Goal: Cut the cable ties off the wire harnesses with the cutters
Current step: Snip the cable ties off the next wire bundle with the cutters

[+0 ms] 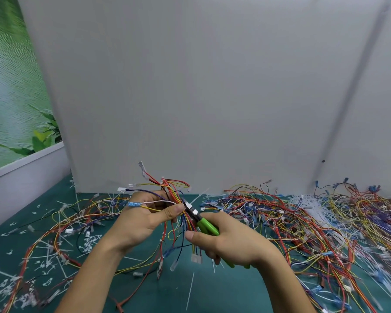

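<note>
Both forearms reach in from the bottom edge. The left hand (pixel 142 220), thumb uppermost, pinches a wire harness (pixel 172 193) upright above the green tabletop (pixel 212 290). The right hand (pixel 230 242) clenches the green-handled cutters (pixel 207 224), whose dark head points up-left into the bundle just beside the left thumb. The blades are lost among wires. Loose harnesses (pixel 303 218) heap at right, and cut cable ties (pixel 43 265) litter the left.

No text or number can be read; any marking on the cutters (pixel 207 225) (green handles, blurred) or the wire harnesses (pixel 186 219) is too small to tell.
</note>
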### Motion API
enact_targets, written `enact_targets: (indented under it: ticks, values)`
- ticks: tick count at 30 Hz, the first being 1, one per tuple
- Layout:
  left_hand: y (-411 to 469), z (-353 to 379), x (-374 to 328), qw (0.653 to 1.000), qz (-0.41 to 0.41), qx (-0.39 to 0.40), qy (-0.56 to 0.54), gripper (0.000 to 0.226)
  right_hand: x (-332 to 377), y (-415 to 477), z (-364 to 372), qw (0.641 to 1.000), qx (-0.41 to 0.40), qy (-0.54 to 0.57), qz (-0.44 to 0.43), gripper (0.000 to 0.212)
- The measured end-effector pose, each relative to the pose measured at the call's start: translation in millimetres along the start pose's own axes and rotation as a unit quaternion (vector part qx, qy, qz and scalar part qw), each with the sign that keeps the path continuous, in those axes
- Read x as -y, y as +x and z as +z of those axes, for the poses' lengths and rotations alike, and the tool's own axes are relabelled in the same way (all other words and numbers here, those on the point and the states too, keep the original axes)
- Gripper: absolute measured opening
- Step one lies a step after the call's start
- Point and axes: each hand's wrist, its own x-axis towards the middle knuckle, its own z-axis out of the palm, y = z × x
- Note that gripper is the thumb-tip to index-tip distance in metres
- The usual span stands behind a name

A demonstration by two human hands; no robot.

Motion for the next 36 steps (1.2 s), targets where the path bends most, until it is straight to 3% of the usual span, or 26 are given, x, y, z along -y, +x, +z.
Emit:
enact_targets:
  ticks: [5,18,26,36]
  values:
    - [-0.4,2.1,-3.4,1.000,0.006,0.002,-0.008,0.010,0.2,-2.3,-0.5,1.000,-0.018,-0.010,-0.012,0.032]
    - [0.0,1.2,-2.6,0.999,-0.005,0.002,-0.038,0.011,1.1,-2.5,-2.3,0.999,-0.021,-0.015,-0.021,0.037]
    - [2.1,-1.6,-0.3,0.996,-0.002,-0.015,-0.088,0.045,2.0,-7.6,-7.4,0.999,-0.004,-0.018,-0.026,0.039]
    - [2.8,-3.0,1.0,0.997,0.003,-0.014,-0.080,0.045,2.4,-0.7,3.5,0.996,-0.051,-0.064,-0.040,0.039]
